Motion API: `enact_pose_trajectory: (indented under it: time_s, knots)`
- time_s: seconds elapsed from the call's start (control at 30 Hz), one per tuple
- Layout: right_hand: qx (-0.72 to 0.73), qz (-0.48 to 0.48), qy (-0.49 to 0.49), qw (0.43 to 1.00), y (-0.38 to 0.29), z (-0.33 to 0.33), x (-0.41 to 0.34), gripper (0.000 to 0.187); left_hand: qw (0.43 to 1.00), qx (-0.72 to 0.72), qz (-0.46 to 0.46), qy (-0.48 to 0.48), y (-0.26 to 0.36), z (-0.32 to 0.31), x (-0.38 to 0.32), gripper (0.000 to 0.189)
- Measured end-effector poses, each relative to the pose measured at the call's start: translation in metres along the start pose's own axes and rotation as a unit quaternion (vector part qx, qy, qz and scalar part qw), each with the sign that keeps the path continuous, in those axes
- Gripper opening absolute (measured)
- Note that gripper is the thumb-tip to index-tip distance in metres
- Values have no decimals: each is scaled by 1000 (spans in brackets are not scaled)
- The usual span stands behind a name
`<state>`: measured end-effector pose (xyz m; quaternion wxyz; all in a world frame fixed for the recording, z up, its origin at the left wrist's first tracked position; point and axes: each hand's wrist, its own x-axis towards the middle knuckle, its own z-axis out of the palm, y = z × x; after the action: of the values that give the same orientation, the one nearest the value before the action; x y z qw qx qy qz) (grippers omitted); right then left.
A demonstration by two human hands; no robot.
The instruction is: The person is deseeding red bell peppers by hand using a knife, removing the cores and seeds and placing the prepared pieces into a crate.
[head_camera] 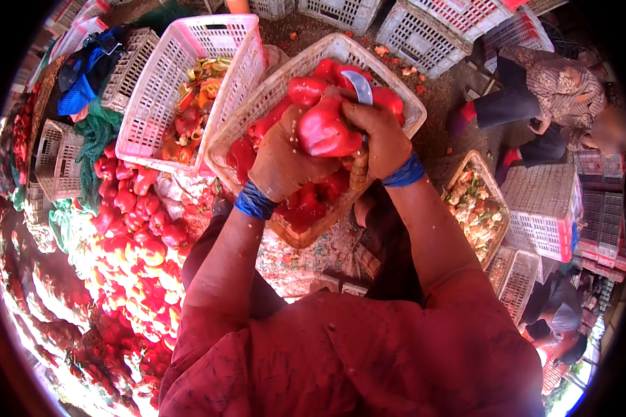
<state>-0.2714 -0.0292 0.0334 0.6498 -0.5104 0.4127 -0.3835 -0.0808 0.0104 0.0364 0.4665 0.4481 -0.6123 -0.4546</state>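
A red bell pepper (327, 127) is held over a plastic crate (298, 237) with more red peppers in it. My left hand (284, 164), in a brownish glove with a blue wrist band, grips the pepper from the left and below. My right hand (388, 140), gloved and banded alike, is closed around a curved knife (361, 86). The hooked blade points up beyond the pepper, and the wooden handle shows below the fingers. My right thumb presses on the pepper's upper right side.
Left of the crate stands a pinkish-white crate (146, 109) with pepper scraps. A large heap of red peppers (141, 208) lies at left, beside green netting (91, 140). At right are a tray of pale scraps (474, 208), upturned crates (540, 203), a seated person (558, 94) and another person (558, 307).
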Motion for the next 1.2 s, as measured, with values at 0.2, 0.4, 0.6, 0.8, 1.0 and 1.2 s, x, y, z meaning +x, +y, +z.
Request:
enact_pose_trajectory:
  time_s: [0.2, 0.4, 0.6, 0.8, 1.0, 1.2]
  knots:
    - [76, 34, -31, 996, -9, 16, 0, 43, 991, -111, -72, -7, -4, -18, -7, 72]
    - [94, -90, 9, 991, -13, 43, 1, 37, 958, -271, -89, -21, -4, -28, -7, 64]
    - [-93, -16, 46, 994, -26, 14, 1, 37, 952, -277, -128, 32, -18, -15, -4, 61]
    - [11, -84, 151, 985, -34, -38, 6, 36, 966, 97, -239, -12, -77, 31, -17, 77]
    - [68, -64, 157, 983, -33, -44, 3, 34, 842, 485, -219, -88, -100, 63, -40, 70]
    - [99, -81, 150, 980, -50, -28, -8, 31, 878, 408, -248, 30, -92, 9, -54, 67]
